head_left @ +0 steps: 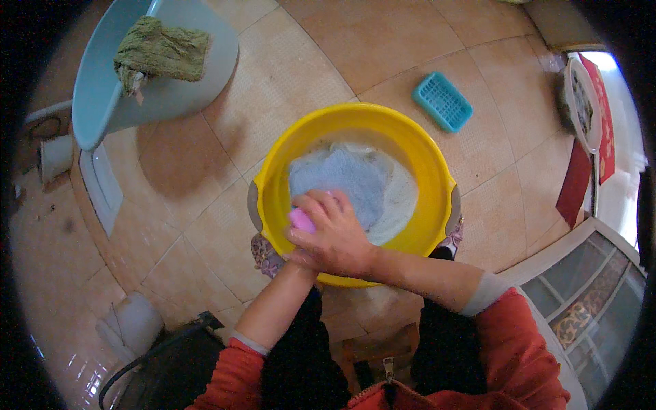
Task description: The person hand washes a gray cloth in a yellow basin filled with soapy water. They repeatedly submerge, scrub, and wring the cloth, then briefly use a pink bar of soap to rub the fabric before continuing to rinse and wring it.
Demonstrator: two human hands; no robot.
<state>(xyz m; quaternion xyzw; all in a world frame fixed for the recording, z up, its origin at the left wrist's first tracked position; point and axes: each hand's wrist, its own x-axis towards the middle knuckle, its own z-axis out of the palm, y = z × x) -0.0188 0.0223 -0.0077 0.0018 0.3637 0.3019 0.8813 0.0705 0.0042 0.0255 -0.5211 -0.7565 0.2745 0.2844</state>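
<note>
A yellow plastic basin (441,169) stands on the tiled floor between the feet. In it lies a light blue-grey cloth (343,171) in cloudy, whitish water (402,200). My right hand (333,230) is over the basin's near left part, its fingers curled around a pink object (302,220), perhaps a bar of soap. Beneath it is my left hand (303,258), mostly hidden by the right, so its fingers and what they touch do not show.
A turquoise plastic soap dish (443,101) lies on the floor beyond the basin. At upper left stands a large light-blue tub (174,105) with a green towel (166,51) over its rim. A glazed cabinet (589,292) is at right, a white bin (130,325) at lower left.
</note>
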